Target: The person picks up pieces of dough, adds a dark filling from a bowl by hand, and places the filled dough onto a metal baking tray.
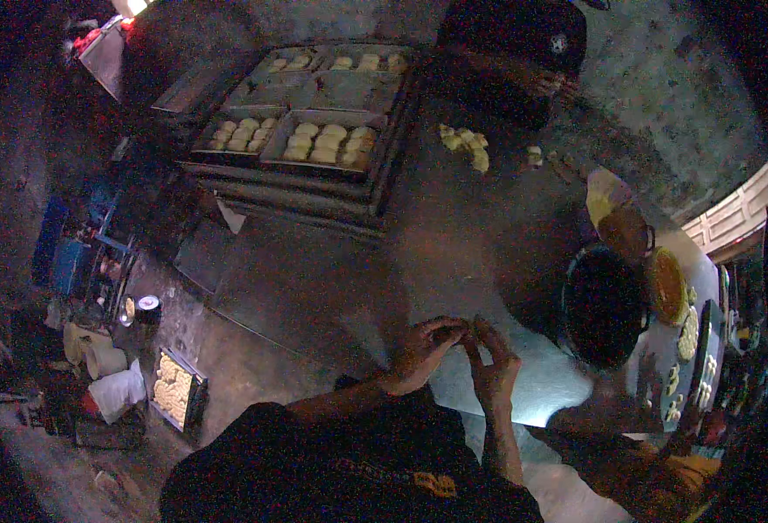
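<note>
A: Pinching something small between both sets of fingertips, over the near edge of the work table [331, 288]. Left hand [420, 353] and right hand [493, 366] meet at the thumbs, fingers curled in. Whatever they hold is hidden by the fingers; in this dim light I cannot tell what it is.

B: Dough, going by the surroundings?

A: Likely, as a judgement. A loose cluster of pale dough pieces [464, 144] lies far across the table, and trays of shaped rolls [327, 144] sit stacked at the far left end. A further tray of pieces [174, 390] rests low by the floor on the left.

B: So which step?

A: Shaping one piece by hand, I'd say, both hands closed on it, held just above the table.

B: And the next move calls for?

A: A free spot to set it down. The trays are well apart from the hands, so it needs a long reach. Another person [606, 309] bends over the table's right end, near round pans [667, 283].
</note>
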`<control>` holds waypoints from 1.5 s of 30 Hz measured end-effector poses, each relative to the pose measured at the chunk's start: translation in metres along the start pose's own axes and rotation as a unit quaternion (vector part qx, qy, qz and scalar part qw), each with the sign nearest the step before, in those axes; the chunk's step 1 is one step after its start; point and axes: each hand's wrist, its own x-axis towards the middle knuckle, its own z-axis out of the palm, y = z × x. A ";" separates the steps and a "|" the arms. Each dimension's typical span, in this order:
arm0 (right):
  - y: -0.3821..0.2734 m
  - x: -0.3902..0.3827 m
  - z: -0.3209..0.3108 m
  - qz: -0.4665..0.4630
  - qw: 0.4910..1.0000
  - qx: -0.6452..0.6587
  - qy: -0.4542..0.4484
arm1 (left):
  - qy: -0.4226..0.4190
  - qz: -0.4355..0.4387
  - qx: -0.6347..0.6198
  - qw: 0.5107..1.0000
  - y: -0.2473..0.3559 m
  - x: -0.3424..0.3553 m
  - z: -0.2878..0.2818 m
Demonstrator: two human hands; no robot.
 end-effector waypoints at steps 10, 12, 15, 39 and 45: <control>0.074 -0.074 -0.064 0.191 0.872 0.446 -0.070 | -0.194 0.385 0.342 0.835 0.036 -0.005 0.071; 0.087 -0.100 -0.069 0.217 0.697 0.681 -0.063 | -0.266 0.450 0.340 0.782 0.033 0.000 0.097; 0.049 -0.095 -0.109 0.301 0.755 0.573 -0.104 | -0.282 0.454 0.209 0.819 0.029 -0.001 0.121; 0.278 0.072 -0.155 -0.037 0.879 -0.325 -0.348 | -0.056 0.029 -0.007 0.998 -0.067 -0.033 0.067; 0.302 0.066 -0.154 -0.102 0.868 -0.326 -0.360 | -0.023 0.038 -0.108 0.993 -0.091 -0.019 0.049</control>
